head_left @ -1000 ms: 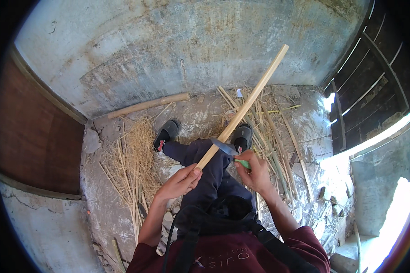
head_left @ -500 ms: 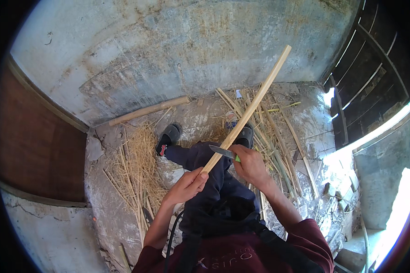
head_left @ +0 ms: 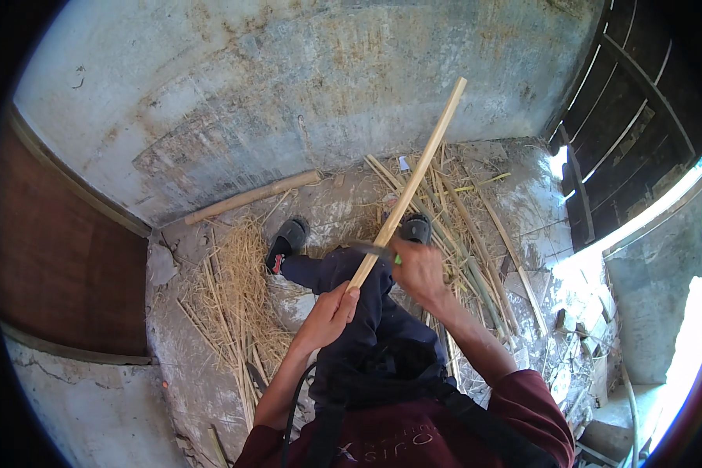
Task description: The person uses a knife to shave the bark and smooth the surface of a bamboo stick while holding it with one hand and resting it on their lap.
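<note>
My left hand [head_left: 329, 316] is closed round the near end of a long pale strip, seemingly split bamboo [head_left: 423, 164]. The strip slants away from me, up and to the right, over my legs. My right hand [head_left: 421, 273] grips a knife by its green handle [head_left: 398, 259]. The knife's blade [head_left: 369, 248], smeared by motion, lies across the strip a little beyond my left hand.
Pale shavings [head_left: 246, 281] are heaped on the floor at left. Several long strips [head_left: 476, 234] lie beyond my right foot. A thick pole [head_left: 253, 196] rests along the wall [head_left: 312, 93]. Rubble [head_left: 589, 324] lies at right.
The strip's far end has swung left and the strip stands a little steeper. My right hand and the knife have shifted slightly away from me along it.
</note>
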### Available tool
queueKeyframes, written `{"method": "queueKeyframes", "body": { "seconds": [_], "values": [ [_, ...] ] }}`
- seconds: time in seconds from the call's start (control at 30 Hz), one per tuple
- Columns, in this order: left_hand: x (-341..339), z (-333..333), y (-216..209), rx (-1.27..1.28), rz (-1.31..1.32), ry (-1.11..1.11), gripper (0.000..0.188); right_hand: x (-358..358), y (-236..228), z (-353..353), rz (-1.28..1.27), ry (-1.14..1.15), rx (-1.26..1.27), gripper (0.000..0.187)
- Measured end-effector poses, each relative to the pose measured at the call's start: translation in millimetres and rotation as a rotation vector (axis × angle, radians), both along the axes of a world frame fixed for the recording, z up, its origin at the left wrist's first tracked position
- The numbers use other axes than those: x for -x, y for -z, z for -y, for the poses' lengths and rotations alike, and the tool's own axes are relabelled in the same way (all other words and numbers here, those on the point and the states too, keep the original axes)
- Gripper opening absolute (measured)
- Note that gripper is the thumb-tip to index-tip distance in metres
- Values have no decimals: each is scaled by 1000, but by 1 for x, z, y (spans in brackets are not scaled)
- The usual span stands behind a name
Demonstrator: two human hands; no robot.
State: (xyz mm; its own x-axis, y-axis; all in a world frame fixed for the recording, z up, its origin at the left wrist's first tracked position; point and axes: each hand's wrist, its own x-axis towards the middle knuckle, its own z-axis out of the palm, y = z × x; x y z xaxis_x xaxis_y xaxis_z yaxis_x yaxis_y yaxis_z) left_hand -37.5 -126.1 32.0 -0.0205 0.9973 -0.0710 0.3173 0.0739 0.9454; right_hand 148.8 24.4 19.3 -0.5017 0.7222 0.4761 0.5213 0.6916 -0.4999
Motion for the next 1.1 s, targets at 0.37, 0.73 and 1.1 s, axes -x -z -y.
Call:
{"method": "queueKeyframes", "body": {
  "seconds": [0.37, 0.73, 1.1],
  "values": [
    [-3, -15, 5, -28, -80, -72, 42, 15, 11, -18, 79, 50, -45, 16],
    [-6, -24, 9, -40, -165, -112, 36, 14, 13, -49, 37, 96, 34, 16],
    [0, -24, 33, -26, 19, -124, 42, 6, 15, -23, -132, -46, 401, 41]
  ]
}}
